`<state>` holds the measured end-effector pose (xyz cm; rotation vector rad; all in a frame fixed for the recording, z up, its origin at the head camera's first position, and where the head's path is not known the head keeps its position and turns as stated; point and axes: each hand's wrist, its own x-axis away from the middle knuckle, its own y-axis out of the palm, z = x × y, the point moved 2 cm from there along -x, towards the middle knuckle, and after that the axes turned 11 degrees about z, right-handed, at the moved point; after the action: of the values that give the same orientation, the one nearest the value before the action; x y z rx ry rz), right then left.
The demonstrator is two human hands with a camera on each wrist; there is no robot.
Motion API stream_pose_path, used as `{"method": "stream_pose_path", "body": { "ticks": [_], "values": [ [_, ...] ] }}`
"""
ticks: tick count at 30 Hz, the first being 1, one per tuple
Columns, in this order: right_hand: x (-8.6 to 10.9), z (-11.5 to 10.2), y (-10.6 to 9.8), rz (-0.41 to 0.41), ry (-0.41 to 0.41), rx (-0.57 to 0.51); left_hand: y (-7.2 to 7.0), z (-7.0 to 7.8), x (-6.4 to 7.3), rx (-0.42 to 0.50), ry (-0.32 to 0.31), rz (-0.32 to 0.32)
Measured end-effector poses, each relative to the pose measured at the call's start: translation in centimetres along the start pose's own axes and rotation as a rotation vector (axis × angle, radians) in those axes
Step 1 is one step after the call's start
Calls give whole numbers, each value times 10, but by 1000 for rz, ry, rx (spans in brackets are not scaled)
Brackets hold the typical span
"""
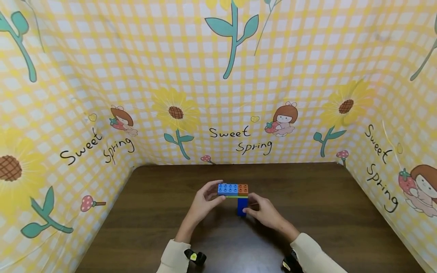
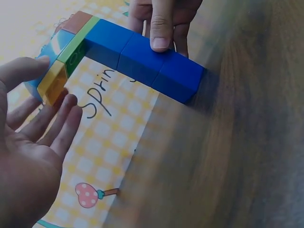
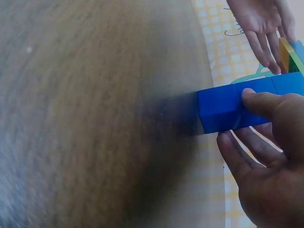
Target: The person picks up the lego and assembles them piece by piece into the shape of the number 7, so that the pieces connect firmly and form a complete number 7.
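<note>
A toy-brick build stands upright in the middle of the head view. Its column is made of dark blue bricks (image 2: 142, 59), with a flat green brick (image 2: 76, 53) and a yellow brick (image 2: 55, 81) on top. Above these sit a light blue brick (image 1: 227, 189) and an orange-brown brick (image 1: 243, 189), side by side. The light blue brick's overhanging left end is pinched between the thumb and fingers of my left hand (image 1: 203, 201). My right hand (image 1: 266, 213) grips the dark blue column, thumb on the near face and fingers behind. Whether the column's foot touches the table is hard to tell.
The dark brown wooden table (image 1: 146, 227) extends around both hands. A yellow checked cloth (image 1: 225, 102) with flowers and lettering hangs behind it and along both sides. Black straps (image 1: 195, 257) are worn on the wrists over pale sleeves.
</note>
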<state>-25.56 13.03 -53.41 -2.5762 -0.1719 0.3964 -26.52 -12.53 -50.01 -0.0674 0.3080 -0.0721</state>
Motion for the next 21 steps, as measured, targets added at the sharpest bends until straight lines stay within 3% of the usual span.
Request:
{"method": "stream_pose_path", "body": {
  "ticks": [8,14,21],
  "values": [
    [2,7,5,-37,-7,-64,-3,-4,4,144,33,71],
    [3,8,3,-16,-17,-65,-2,-8,0,162,36,132],
    [9,9,2,-22,36,-45,0,-10,-6,129,31,196]
  ]
}}
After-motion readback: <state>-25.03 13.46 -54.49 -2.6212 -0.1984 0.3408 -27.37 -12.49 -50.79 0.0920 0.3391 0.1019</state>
